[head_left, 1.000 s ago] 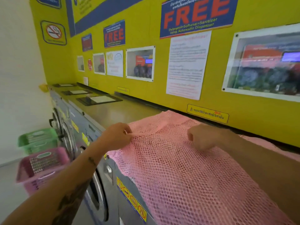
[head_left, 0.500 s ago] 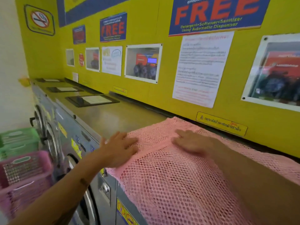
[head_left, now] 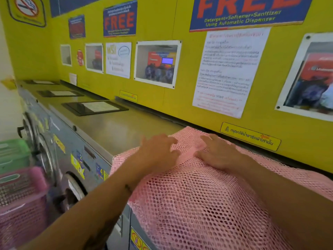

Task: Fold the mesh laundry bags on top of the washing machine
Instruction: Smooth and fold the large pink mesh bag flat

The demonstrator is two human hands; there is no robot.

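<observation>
Nearest you, the pink mesh bag [head_left: 207, 204] drapes over the washer's front edge and spreads across the washer top [head_left: 115, 129]. Your left hand [head_left: 158, 152] and right hand [head_left: 216, 154] both lie flat on the bag's far part, fingers spread and straight, gripping nothing. Left of you sit a pink basket [head_left: 21, 201] and a green basket [head_left: 12, 152]. Beyond, posters cover the yellow wall [head_left: 180, 73].
</observation>
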